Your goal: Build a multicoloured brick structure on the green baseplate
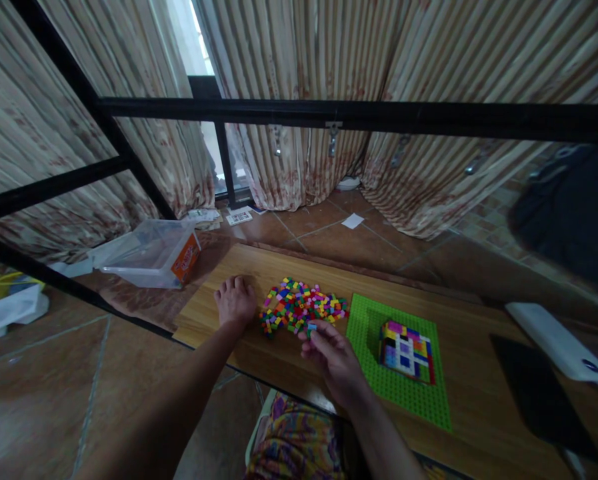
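Light blue in colour, a small toy building brick [312, 327] is pinched between the thumb and fingertips of the right hand [335, 359], at the near edge of a multicoloured brick pile [303, 303]. On the pile's other side, the left hand [235, 301] is rested palm down on the wooden table [279, 360], its fingers loosely spread and nothing seen gripped. To the right, a block-built structure [406, 350] is carried by a green studded baseplate [399, 400].

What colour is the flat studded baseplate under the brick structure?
The flat studded baseplate is bright green, showing in the head view.
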Demonstrator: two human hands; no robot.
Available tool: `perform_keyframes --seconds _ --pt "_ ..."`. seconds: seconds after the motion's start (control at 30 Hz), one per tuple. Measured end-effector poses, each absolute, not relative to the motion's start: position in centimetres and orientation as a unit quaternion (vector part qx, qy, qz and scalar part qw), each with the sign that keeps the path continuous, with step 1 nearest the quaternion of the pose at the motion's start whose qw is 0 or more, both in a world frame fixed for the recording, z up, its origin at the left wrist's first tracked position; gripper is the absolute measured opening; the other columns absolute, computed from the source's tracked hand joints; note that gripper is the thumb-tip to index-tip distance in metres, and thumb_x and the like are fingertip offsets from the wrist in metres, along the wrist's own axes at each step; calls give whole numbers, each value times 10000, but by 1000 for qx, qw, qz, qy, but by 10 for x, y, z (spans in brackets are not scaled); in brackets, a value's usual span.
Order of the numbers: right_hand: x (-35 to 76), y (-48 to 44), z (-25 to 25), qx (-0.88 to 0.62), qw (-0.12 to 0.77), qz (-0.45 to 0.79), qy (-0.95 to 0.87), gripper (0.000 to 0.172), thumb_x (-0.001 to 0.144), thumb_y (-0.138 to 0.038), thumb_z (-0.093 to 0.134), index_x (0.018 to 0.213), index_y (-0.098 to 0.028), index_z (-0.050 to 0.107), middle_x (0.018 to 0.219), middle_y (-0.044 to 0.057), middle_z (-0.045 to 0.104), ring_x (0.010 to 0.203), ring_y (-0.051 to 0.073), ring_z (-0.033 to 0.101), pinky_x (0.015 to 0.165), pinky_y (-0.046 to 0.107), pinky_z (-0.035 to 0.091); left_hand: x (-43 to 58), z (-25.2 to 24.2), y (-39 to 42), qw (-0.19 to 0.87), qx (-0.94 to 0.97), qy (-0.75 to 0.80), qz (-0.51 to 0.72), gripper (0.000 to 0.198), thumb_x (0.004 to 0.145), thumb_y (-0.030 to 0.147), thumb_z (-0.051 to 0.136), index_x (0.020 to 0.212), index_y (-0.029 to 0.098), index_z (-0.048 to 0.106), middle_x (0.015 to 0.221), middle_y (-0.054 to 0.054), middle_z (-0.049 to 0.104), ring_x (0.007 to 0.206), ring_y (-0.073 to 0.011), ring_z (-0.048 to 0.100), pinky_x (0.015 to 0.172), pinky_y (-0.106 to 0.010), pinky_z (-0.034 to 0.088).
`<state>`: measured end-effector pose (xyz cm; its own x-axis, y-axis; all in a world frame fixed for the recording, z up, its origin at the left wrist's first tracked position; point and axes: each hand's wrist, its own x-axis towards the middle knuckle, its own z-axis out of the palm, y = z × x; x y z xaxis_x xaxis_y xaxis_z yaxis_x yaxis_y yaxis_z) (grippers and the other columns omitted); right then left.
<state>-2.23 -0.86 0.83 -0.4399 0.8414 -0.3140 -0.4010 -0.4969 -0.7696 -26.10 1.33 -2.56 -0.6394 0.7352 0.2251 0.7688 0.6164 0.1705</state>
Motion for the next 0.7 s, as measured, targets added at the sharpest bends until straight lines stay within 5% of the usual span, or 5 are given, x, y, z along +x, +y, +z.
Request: perform_keyframes --seconds 0.3,0.5,0.7 --pt "-12 -14 -10 -384 392 763 -343 390 649 -420 801 946 -209 663 882 35 726 453 46 417 423 192 317 -262 -25 12 75 -424 -895 -121 412 914 348 355 1203 147 569 1242 -158 579 1154 -317 490 961 -459 358" --pt "-10 -16 -22 -401 403 746 -346 465 633 -456 807 1011 -215 682 920 55 720 466 79 513 429 214 373 -264 -25 12 79 -426 -894 -118 419 919 343 348 1211 137 566 1218 -163 594 1153 -315 502 954 -458 368" --pt "-14 -13 -37 -406 441 738 -311 502 569 -512 840 965 -229 717 932 67 705 657 173 652 598 314 516 -267 -28 12 86 -425 -894 -113 407 925 337 342 1209 148 565 1239 -158 590 1150 -304 516 955 -448 372"
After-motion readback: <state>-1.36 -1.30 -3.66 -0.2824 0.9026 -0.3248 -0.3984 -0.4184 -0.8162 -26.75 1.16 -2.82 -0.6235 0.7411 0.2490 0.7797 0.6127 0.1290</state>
